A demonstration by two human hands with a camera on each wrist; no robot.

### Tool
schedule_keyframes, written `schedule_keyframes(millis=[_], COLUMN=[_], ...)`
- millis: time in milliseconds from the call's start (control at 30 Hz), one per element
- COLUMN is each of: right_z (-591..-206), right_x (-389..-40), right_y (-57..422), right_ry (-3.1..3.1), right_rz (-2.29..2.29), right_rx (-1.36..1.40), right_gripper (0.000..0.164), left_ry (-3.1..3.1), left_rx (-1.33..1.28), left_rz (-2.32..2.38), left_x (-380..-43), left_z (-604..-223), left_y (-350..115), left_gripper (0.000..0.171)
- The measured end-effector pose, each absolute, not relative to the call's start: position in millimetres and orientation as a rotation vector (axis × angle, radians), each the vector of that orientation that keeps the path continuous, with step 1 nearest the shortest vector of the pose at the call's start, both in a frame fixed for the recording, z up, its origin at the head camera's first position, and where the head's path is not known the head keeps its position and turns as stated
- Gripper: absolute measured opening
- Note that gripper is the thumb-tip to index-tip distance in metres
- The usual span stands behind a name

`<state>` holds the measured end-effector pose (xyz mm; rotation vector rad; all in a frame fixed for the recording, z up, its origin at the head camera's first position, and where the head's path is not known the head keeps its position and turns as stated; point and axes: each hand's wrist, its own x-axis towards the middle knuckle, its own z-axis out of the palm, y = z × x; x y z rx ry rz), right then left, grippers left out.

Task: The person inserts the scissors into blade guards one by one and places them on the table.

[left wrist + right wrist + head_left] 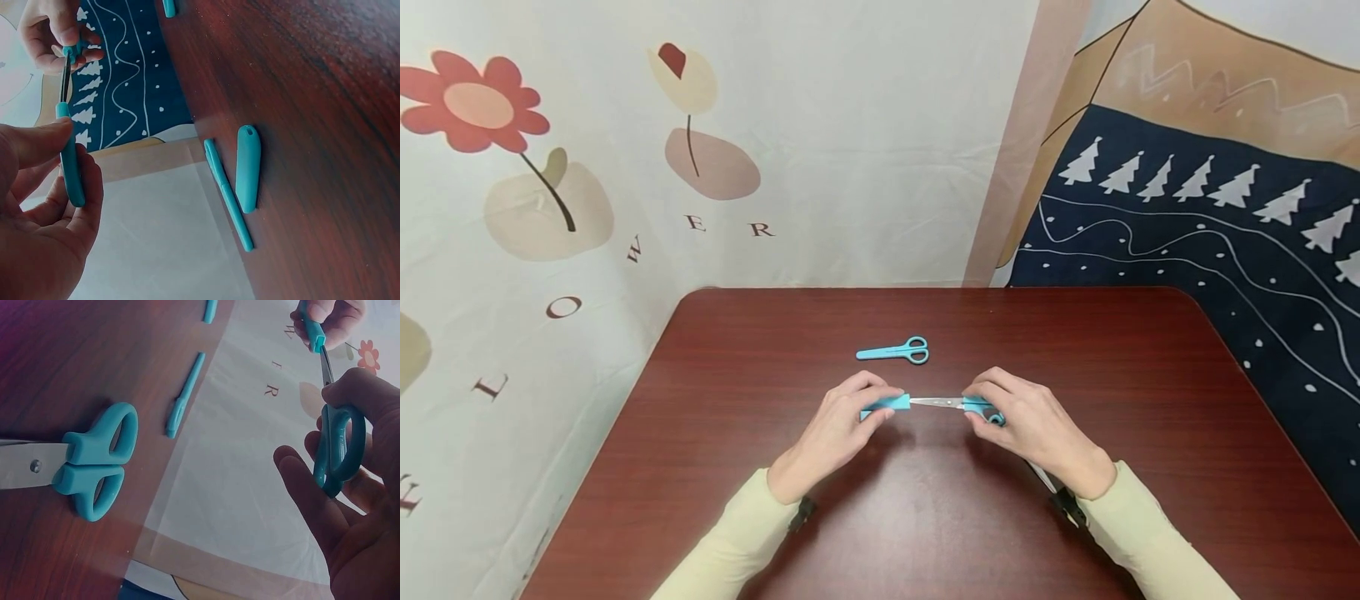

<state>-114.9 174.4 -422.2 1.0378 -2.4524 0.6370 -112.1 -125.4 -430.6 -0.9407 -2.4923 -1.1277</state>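
Over the middle of the table, my left hand [842,417] pinches a light-blue scissors cover [901,402] between thumb and fingers. My right hand [1030,421] holds a pair of scissors [936,402] by its blue handles, blades closed and pointing left. The tip of the blades is at the cover's mouth, and most of the metal is bare. In the right wrist view the finger loops [340,447] show between thumb and fingers. Uncovered scissors [97,459] lie on the table below my right hand, mostly hidden by it in the head view.
Beyond the hands, covered blue scissors [891,352] lie on the brown table [737,350]. Another loose cover [248,169] lies on the table in the left wrist view. Printed cloths [865,167] hang behind the table.
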Motion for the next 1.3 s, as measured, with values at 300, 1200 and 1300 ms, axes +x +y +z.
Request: schedule_keyframes(millis=[300, 1200, 1300], right_z=[-422.7, -420.4, -419.5], right_x=[-115.3, -117.3, -117.0], right_y=[171.4, 160.5, 159.3], right_ry=[-2.455, -2.447, -2.457], right_rz=[0.642, 0.631, 0.639], right_rx=[1.045, 1.086, 1.086], right_gripper=[0.026, 0.028, 0.028], left_ry=[-2.505, -2.468, -2.466], left_rx=[-0.931, -0.981, -0.983], left_rz=[-1.136, -1.086, -1.083], left_x=[-110.9, -111.6, -111.6], left_z=[-431.2, -430.4, -430.4], left_y=[-124.6, -123.1, -122.7], left_gripper=[0.028, 0.028, 0.028])
